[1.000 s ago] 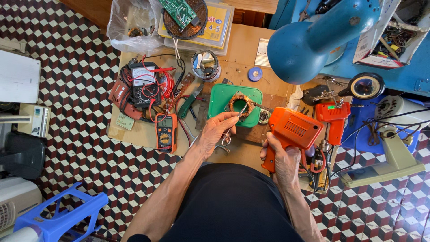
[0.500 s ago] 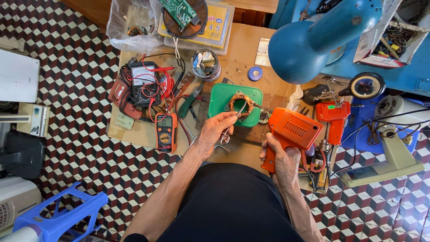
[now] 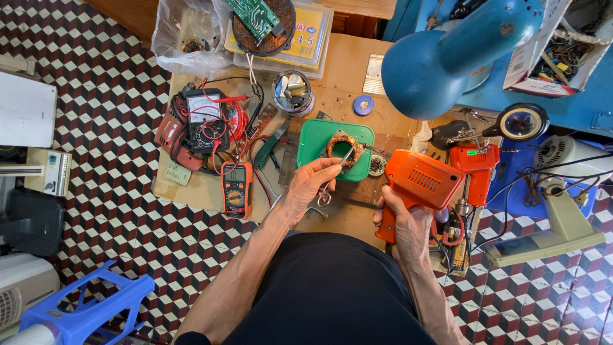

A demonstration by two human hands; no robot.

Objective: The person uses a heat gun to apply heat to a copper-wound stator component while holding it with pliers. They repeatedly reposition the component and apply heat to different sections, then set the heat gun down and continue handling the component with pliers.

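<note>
A pair of thin metal forceps (image 3: 336, 171) is pinched between the thumb and fingers of the left hand (image 3: 306, 186), its tips laid against a ring-shaped copper coil (image 3: 343, 147). The coil is seated in a shallow green tray (image 3: 312, 138), near the tray's right half, with bare green plastic left around it. An orange soldering gun (image 3: 418, 185) is gripped by the handle in the closed right hand (image 3: 407, 225), its body angled up and leftward so that the thin tip is brought to the coil's right edge. Both forearms are extended forward from a lap covered in black cloth, the left wrist bent slightly inward, the right wrist kept low at the near edge of the wooden table (image 3: 348, 217).

Little free room is left on the table. An orange digital meter (image 3: 236, 189) lies just left of the left hand, with a black dial meter (image 3: 205, 119) and tangled red leads behind it. A small round tin (image 3: 377, 165) sits touching the tray's right side. A second orange tool (image 3: 476, 165) stands just right of the gun. A blue lamp shade (image 3: 447, 54) hangs over the far right corner. A clear jar (image 3: 293, 94) filled with small parts is seen behind the tray.
</note>
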